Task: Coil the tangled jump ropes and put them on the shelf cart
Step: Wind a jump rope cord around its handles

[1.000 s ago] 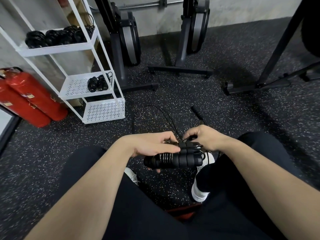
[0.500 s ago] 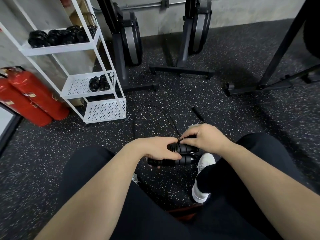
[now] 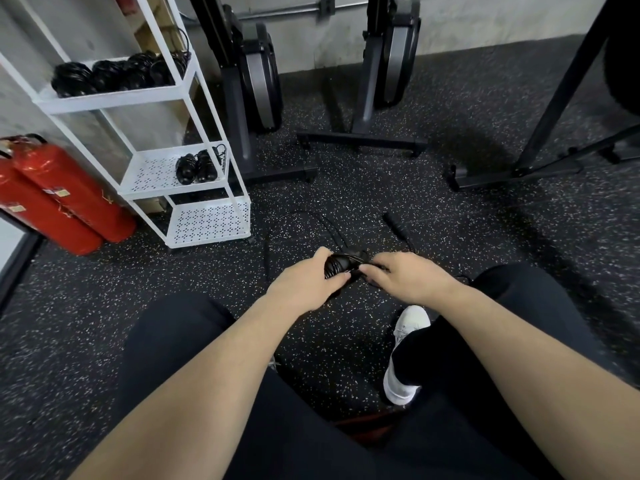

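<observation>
Black jump rope bundle (image 3: 341, 266) held in front of knees, to lower right of white shelf cart (image 3: 194, 109). Left hand (image 3: 304, 289) curled round ribbed handles; thumb laid over top. Right hand (image 3: 403, 277) closed on bundle's right end, fingers bent, cord pinched; exact grip hidden. Loose cord (image 3: 304, 220) trailed over speckled floor (image 3: 86, 323) between bundle and cart. Coiled ropes (image 3: 197, 167) lodged on cart's middle shelf, more coils (image 3: 117, 72) on top shelf. Red extinguishers (image 3: 59, 199) stood left of cart.
</observation>
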Demonstrator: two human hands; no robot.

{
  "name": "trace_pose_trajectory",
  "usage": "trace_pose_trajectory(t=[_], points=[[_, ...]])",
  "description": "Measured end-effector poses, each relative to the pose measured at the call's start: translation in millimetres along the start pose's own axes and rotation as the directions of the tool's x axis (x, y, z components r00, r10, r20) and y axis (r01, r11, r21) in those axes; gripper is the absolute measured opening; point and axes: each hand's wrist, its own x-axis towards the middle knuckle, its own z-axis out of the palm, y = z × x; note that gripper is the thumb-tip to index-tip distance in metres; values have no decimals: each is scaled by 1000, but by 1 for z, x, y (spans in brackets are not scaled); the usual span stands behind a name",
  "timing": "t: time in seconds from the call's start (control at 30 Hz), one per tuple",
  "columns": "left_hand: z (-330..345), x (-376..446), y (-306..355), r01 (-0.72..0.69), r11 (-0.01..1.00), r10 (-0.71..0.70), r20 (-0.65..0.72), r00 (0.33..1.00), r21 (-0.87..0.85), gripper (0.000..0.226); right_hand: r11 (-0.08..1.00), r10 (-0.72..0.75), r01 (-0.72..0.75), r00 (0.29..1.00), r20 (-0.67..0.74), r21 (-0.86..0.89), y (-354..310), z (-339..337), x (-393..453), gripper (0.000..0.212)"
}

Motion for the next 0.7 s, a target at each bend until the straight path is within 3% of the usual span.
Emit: trace_pose_trajectory(t=[0.17, 0.3, 0.4, 0.53, 0.7], points=[[0, 4, 4, 74, 996, -77, -66, 995, -50, 43, 958, -46, 56, 998, -43, 281, -12, 1, -3, 36], [-1, 5, -1, 95, 954, -101, -4, 995, -284, 42, 891, -101, 72, 994, 40, 447, -17, 2, -8, 24], [-2, 4, -4, 122, 869, -118, 39, 992, -480, 42, 824, -73, 12, 994, 85, 567, -16, 0, -8, 21], [-8, 0, 0, 192, 717, -163, 107, 981, -671, 36, 847, 9, -43, 998, 65, 529, -16, -1, -4, 34], [-15, -3, 7, 195, 525, -187, 111, 976, -829, 30, 777, -103, 30, 991, 81, 629, -20, 1, -7, 24]])
